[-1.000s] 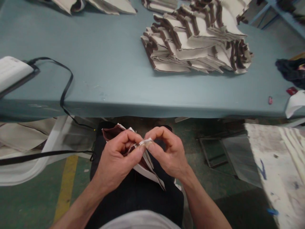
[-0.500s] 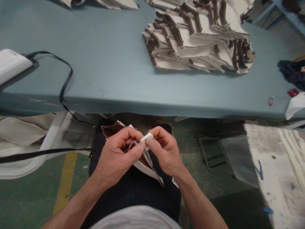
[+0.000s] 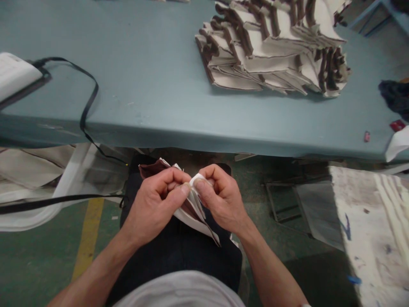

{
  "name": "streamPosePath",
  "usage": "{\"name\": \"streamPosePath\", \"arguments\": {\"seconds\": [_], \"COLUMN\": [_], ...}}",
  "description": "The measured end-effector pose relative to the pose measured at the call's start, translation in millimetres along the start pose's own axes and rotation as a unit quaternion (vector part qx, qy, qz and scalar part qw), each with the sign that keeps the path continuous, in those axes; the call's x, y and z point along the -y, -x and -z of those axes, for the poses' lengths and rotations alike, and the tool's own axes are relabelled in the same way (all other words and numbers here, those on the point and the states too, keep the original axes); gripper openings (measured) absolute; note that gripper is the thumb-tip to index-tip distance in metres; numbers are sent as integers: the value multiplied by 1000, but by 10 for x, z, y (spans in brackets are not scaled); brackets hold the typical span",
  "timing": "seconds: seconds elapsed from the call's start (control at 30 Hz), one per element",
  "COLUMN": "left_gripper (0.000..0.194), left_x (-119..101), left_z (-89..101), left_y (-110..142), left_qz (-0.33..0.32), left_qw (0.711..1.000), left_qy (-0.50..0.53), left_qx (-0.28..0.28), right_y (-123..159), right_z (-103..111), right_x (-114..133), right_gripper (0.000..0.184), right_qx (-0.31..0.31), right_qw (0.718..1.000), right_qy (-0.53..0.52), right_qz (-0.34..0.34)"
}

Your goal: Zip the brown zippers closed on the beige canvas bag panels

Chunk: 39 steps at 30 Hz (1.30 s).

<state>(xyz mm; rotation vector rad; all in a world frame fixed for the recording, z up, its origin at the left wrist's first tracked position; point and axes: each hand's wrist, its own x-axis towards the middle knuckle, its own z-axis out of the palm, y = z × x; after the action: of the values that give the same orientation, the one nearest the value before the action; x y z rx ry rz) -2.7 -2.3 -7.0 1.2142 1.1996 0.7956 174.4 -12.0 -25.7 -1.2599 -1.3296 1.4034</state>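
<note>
Over my lap, a folded piece of white and brown fabric (image 3: 198,225) is held between both hands. My left hand (image 3: 159,200) is closed, pinching its upper edge between thumb and fingers. Right beside it, my right hand (image 3: 222,196) is closed too, thumb pressing on a white folded corner of the piece. The thumbs almost meet. The brown end of the fabric pokes out above my left hand, and the pale layered end hangs down between the wrists. My fingers hide the middle of the piece.
On the blue-green table (image 3: 153,94) ahead lies a pile of similar white and brown pieces (image 3: 271,55). A black strap (image 3: 91,102) hangs over the edge at left, above a white tub (image 3: 68,183) holding pale fabric. A stained pale board (image 3: 367,226) stands at right.
My right thumb has shifted over the white corner, which is now folded closer to my left fingertips. The view has tipped slightly, so the table pile appears a little farther right and higher.
</note>
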Motion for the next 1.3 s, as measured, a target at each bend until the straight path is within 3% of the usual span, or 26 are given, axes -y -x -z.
{"name": "streamPosePath", "arguments": {"seconds": [0.23,0.5,0.67,0.87,1.07,1.3], "left_gripper": [22,18,17,18,18,16], "left_x": [-10,9,69,129,113,96], "left_z": [18,65,-7,-92,-82,-122], "left_y": [0,-24,8,16,38,76], "left_qz": [1,-60,-88,-55,-42,-34], "left_qw": [1000,988,977,978,988,994], "left_qy": [-12,-140,-193,-189,-144,-93], "left_qx": [9,19,-30,-70,-29,-52], "right_y": [-23,-76,-61,-34,-24,-30], "right_z": [20,150,151,112,166,187], "right_x": [36,183,185,103,107,131], "right_gripper": [21,16,17,16,16,11], "right_qx": [5,26,15,-18,12,-27], "right_qw": [999,983,970,967,980,965], "right_qy": [44,178,235,245,192,247], "right_qz": [2,42,59,61,50,80]}}
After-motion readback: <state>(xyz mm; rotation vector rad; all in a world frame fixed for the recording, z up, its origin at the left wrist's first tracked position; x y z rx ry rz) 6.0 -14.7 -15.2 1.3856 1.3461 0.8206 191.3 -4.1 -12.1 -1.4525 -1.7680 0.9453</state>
